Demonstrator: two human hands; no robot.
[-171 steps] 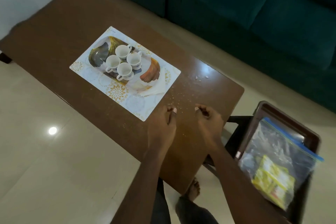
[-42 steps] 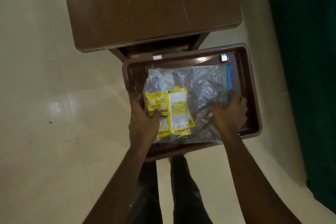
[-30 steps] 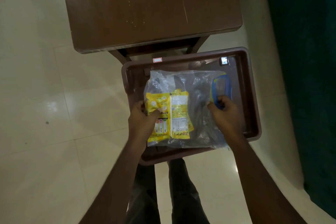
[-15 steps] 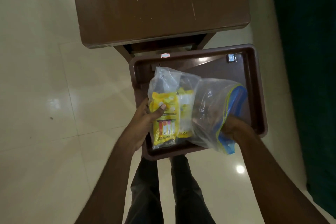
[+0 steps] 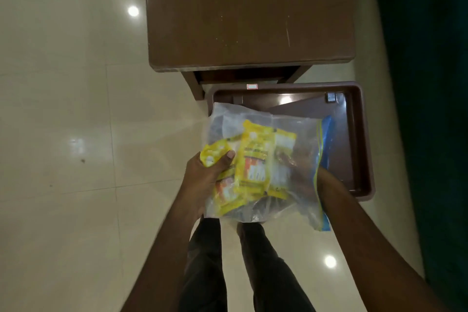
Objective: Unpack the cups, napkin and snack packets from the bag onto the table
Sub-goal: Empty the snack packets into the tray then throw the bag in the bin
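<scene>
Both forearms reach forward and down. The left hand (image 5: 205,177) grips the bag (image 5: 300,132) at its left side, thumb curled over the front. The right hand (image 5: 300,172) is inside the bag to the wrist, its fingers blurred.

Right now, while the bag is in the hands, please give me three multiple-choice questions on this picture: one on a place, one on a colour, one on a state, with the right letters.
1. Where is the right hand?
A. in a pocket
B. inside the clear zip bag
C. hanging at the side

2. What colour are the snack packets?
A. yellow
B. red
C. green

3. How is the bag's mouth?
A. zipped shut
B. knotted
C. open

Answers:
1 B: the wrist enters past the blue zip strip, and the hand shows through the plastic.
2 A: yellow shows through the bag, where the left hand grips it.
3 C: the right forearm passes through it.
</scene>
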